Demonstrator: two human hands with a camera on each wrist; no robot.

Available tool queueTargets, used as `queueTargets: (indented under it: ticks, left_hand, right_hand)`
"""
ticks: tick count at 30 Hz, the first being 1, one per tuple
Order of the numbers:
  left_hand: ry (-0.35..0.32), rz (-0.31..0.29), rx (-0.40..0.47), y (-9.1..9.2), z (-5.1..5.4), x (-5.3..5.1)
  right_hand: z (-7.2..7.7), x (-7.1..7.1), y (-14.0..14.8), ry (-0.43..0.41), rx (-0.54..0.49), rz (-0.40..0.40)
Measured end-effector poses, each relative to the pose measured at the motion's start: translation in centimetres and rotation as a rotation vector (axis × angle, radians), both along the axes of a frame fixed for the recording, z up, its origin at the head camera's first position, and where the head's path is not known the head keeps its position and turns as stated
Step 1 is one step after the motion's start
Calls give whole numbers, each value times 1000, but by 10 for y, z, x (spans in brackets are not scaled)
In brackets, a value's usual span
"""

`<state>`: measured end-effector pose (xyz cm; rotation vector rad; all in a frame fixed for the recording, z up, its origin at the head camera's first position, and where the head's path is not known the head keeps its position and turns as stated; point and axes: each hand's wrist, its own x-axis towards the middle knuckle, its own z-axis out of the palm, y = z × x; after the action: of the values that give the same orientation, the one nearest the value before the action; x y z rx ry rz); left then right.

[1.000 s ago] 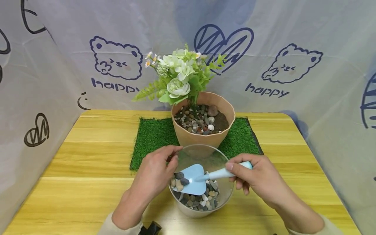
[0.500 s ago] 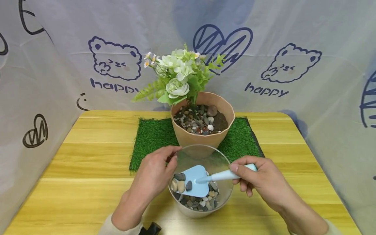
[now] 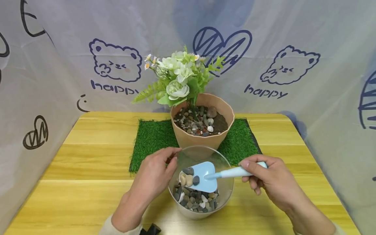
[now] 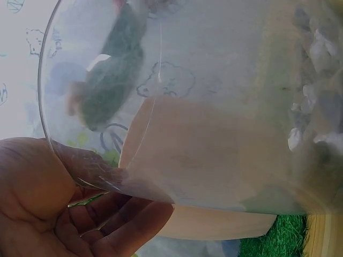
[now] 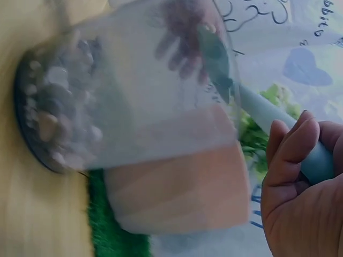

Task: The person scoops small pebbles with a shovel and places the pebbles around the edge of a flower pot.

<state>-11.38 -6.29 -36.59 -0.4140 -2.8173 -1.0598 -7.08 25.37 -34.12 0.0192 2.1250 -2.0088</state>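
Note:
In the head view my right hand (image 3: pixel 271 179) grips the handle of a light blue trowel (image 3: pixel 205 176), whose blade lies over the mouth of a clear plastic bucket (image 3: pixel 226 195). Several dark and tan pebbles (image 3: pixel 189 180) rest near the blade's tip. More pebbles (image 3: pixel 196 202) cover the bucket's bottom. My left hand (image 3: pixel 158 168) holds the bucket's left rim, its thumb and fingers on either side of the wall in the left wrist view. Through the wall in the right wrist view, the blade (image 5: pixel 215 61) shows blurred near the rim.
Behind the bucket, a peach flowerpot (image 3: pixel 202 140) with soil, pebbles and white flowers (image 3: pixel 177 88) stands on a green turf mat (image 3: pixel 155 137). Printed cloth (image 3: pixel 164 19) hangs around the wooden table (image 3: pixel 88 163). A black object (image 3: pixel 153 229) lies at the front edge.
My right hand has moved right, drawing the trowel and its pebbles away from the bucket's left side toward the middle. The pebbles have shifted on the blade. My left hand stays on the rim.

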Motion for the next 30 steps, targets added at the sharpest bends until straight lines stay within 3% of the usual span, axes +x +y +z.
queueTargets:
  ticks: [6,14,17,22,26,30]
  left_hand:
    - [4,8,-8,0,-1,2]
    - [-7,5,-1,0,-1,1]
    - [-7,6,0,0,-1,2]
    - [-13,6,6,0,-1,1]
    - [-13,8,12,0,-1,0]
    - [-10,11,14,1,-1,-1]
  right_hand:
    - [19,-11,17,78,-109,-97]
    - [44,-44,39,177,-165,-239]
    - [49,-58,42,203,-95,-309]
    - [55,-77,47,174,40,-404]
    - [59,-89,49,166,162,-440]
    - [66,-97,46,188,355,-449]
